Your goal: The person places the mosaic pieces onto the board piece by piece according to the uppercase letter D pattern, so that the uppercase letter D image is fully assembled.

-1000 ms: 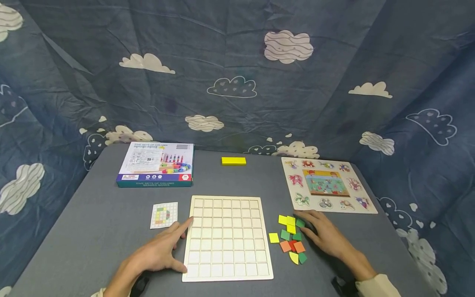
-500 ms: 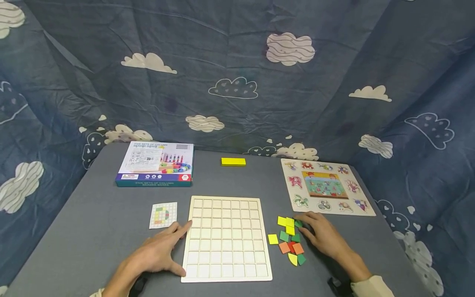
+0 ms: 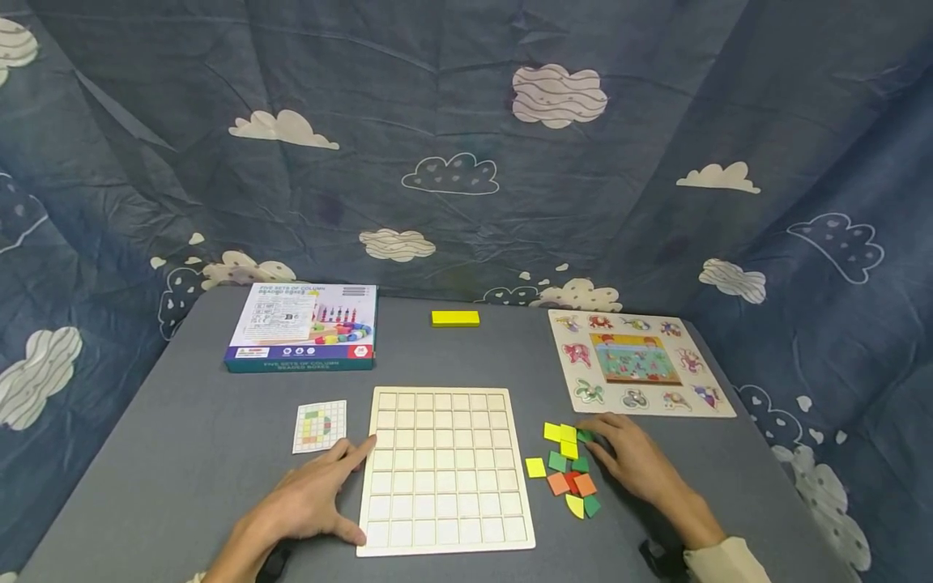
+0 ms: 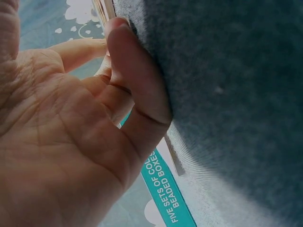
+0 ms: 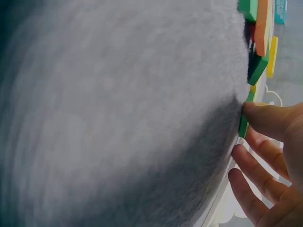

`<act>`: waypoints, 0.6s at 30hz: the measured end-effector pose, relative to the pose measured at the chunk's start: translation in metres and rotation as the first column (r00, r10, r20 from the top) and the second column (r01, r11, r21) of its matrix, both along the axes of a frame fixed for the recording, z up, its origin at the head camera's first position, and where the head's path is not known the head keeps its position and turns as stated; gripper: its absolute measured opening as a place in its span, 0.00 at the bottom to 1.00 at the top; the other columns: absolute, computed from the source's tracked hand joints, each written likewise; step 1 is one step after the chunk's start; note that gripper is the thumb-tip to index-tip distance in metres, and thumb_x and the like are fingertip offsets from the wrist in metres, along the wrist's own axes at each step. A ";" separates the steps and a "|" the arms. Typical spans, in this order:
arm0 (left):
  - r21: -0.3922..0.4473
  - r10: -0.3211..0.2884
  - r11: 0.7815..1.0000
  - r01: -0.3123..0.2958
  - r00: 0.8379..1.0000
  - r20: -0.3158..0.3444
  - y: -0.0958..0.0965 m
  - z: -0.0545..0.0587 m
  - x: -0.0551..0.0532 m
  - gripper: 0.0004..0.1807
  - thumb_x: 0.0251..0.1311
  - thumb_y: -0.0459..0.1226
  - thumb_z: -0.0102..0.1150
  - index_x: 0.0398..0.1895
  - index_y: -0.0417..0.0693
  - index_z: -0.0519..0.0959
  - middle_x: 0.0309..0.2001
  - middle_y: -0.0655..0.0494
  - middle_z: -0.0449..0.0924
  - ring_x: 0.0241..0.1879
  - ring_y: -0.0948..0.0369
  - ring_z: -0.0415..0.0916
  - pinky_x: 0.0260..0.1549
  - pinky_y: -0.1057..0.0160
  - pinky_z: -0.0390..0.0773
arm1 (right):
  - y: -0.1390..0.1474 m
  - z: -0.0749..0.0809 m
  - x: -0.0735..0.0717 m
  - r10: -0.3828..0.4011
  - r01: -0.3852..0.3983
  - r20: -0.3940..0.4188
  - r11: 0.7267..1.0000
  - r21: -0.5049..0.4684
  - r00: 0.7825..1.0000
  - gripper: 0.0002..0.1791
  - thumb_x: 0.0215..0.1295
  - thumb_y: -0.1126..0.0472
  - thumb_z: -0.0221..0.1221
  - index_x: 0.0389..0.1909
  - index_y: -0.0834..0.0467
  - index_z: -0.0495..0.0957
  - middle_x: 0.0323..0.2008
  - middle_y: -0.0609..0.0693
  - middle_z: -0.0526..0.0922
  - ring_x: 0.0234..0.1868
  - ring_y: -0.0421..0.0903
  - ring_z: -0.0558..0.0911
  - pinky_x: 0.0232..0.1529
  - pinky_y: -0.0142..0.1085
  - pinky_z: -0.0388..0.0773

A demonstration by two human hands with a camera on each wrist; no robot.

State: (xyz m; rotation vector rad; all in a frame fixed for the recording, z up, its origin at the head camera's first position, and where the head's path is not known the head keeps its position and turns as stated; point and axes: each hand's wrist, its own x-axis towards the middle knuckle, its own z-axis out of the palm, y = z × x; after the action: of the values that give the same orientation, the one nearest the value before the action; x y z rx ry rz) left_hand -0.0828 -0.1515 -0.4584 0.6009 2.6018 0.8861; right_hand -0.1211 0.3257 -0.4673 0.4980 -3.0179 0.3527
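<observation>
A pale wooden grid board (image 3: 445,460) lies flat in the middle of the table, its squares bare. My left hand (image 3: 302,498) rests at its left edge, thumb and index finger spread and touching the rim. On the right, my right hand (image 3: 634,457) lies beside a loose group of tiles. Its thumb touches a green tile (image 5: 244,124) in the right wrist view, with the index fingertip close by and the other fingers relaxed. Yellow tiles (image 3: 568,449), orange tiles (image 3: 585,484), a red tile (image 3: 572,482), other green tiles (image 3: 557,461) and a yellow quarter-round piece (image 3: 575,506) make up the group.
A small pattern card (image 3: 319,427) lies left of the board. Farther back stand a beaded-boxes game box (image 3: 300,328) and a yellow block (image 3: 455,319). An animal puzzle board (image 3: 641,364) lies back right. A dark cloud-print cloth (image 3: 452,121) hangs behind the grey table (image 3: 182,453).
Both hands keep nearly the same positions, the left at the board's edge and the right by the green tile. The head view shifts only slightly.
</observation>
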 end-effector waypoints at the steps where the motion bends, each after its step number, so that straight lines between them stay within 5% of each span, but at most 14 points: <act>1: 0.003 0.000 1.000 0.000 1.000 0.001 0.000 0.000 0.000 0.67 0.28 0.55 0.84 0.78 0.52 0.60 0.51 0.65 0.69 0.42 0.62 0.70 0.32 0.60 0.70 | 0.000 0.000 0.000 0.002 -0.002 0.000 1.000 -0.001 1.000 0.18 0.63 0.61 0.68 0.54 0.54 0.83 0.51 0.54 0.83 0.52 0.54 0.81 0.52 0.55 0.78; 18: 0.014 0.003 1.000 -0.003 1.000 0.023 -0.001 -0.001 0.000 0.67 0.29 0.54 0.84 0.78 0.53 0.59 0.51 0.64 0.69 0.39 0.61 0.68 0.31 0.61 0.68 | -0.009 0.009 -0.006 -0.013 0.013 0.002 0.995 -0.100 1.000 0.17 0.64 0.63 0.66 0.54 0.55 0.83 0.49 0.52 0.84 0.49 0.52 0.83 0.51 0.53 0.79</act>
State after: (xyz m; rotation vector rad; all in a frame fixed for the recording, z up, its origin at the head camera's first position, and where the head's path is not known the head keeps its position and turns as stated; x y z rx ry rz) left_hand -0.0828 -0.1523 -0.4591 0.5873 2.5793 0.9073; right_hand -0.1275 0.3169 -0.4580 0.4698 -2.9844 0.5004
